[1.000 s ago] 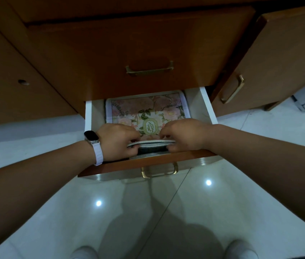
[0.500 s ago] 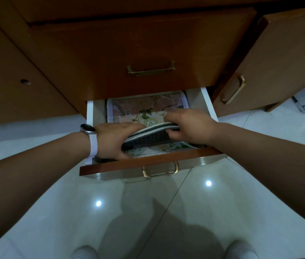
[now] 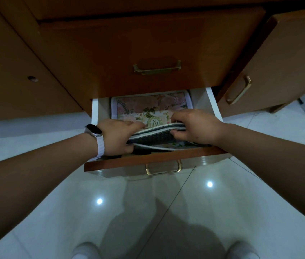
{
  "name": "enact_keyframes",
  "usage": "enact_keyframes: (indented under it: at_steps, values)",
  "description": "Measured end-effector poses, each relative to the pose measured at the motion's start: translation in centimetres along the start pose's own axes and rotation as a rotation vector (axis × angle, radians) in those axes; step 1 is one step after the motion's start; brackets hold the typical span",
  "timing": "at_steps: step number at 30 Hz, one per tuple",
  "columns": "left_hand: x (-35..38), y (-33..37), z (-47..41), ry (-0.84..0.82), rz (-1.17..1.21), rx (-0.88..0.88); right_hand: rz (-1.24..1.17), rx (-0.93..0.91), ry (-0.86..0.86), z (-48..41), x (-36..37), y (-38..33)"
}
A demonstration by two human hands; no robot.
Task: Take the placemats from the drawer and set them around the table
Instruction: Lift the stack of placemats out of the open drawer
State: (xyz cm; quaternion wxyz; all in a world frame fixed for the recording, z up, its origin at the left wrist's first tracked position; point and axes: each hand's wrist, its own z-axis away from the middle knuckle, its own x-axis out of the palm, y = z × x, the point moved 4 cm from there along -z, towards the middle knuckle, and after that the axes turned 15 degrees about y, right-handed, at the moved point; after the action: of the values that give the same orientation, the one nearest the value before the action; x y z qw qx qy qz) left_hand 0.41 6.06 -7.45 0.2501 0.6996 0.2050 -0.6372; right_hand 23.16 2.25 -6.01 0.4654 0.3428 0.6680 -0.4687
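Note:
The bottom drawer (image 3: 153, 162) of a brown wooden cabinet stands pulled out, with white inner walls. Inside lies a stack of placemats (image 3: 153, 134) with dark patterned undersides and pale striped edges. Its near edge is lifted and bent upward. My left hand (image 3: 117, 136), with a white watch on the wrist, grips the stack's left end from underneath. My right hand (image 3: 194, 126) pinches the right end, thumb below and fingers on top. A floral sheet (image 3: 148, 108) shows behind the stack; I cannot tell whether it is a placemat or a liner.
A shut drawer with a brass handle (image 3: 157, 67) hangs directly over the open one. A cabinet door (image 3: 279, 68) stands ajar at the right. Glossy white floor tiles (image 3: 166, 212) lie below, with my feet at the bottom edge.
Both hands went from pinching the stack's near edge together at the middle to gripping its left and right ends. The near edge has lifted and now shows its dark underside.

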Motion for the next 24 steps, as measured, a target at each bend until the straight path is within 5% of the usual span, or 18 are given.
enact_keyframes:
  at_steps: [13,24]
  values:
    - [-2.0,-0.6,-0.5,0.240,0.055,-0.096,0.070,-0.075,-0.234,-0.1,1.1,-0.5]
    - [-3.6,-1.7,-1.1,0.319,0.081,-0.151,0.261,-0.046,0.003,-0.6,-0.1,-0.6]
